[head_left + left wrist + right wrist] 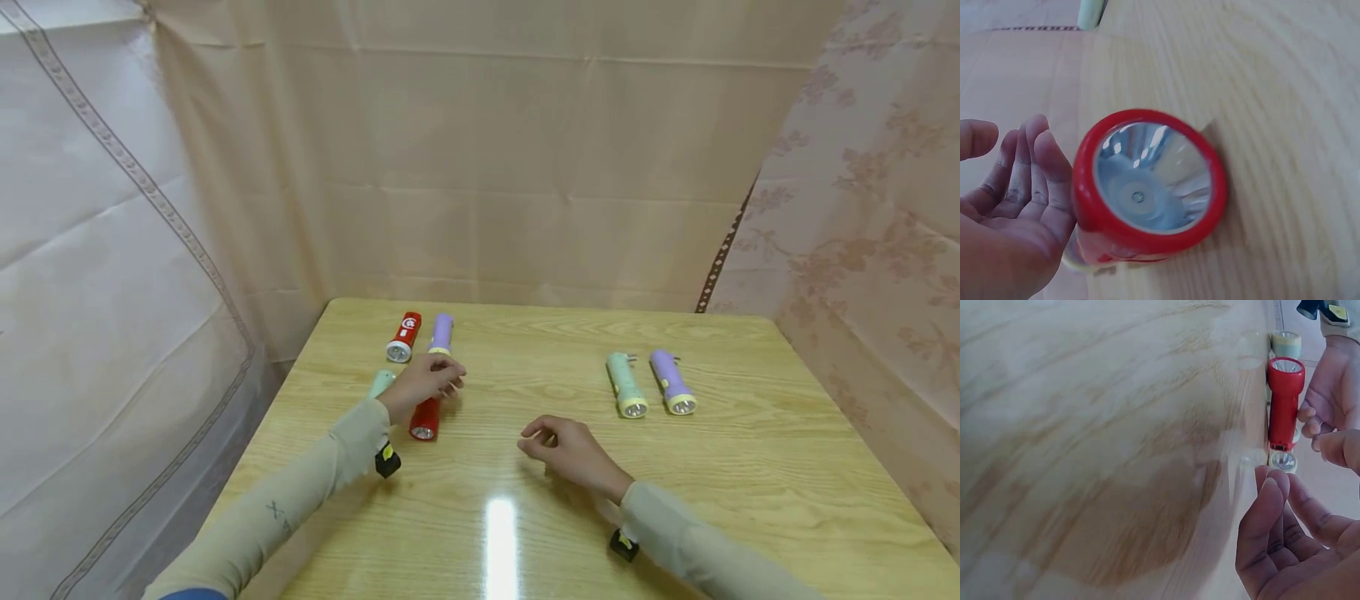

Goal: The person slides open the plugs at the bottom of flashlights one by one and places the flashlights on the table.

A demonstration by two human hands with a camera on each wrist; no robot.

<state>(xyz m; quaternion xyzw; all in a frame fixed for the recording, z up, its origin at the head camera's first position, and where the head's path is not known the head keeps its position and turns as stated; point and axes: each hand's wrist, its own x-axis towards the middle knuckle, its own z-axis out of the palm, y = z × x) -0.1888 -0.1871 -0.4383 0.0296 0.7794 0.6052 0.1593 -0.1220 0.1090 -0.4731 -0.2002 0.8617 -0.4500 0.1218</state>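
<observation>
My left hand is over a red flashlight on the left of the table, its fingers loosely bent and nothing gripped. In the left wrist view the red flashlight's lens rim faces the camera, right beside the fingers. A mint green flashlight, partly hidden, lies by the left wrist. Just beyond the hand are a purple flashlight and a smaller red one with a white-rimmed head. Nearer the table's middle, my right hand hovers with relaxed, curved fingers, holding nothing.
On the right side of the wooden table, another mint green flashlight and another purple flashlight lie side by side, lenses toward me. A beige curtain hangs behind the far edge, with light fabric on both sides.
</observation>
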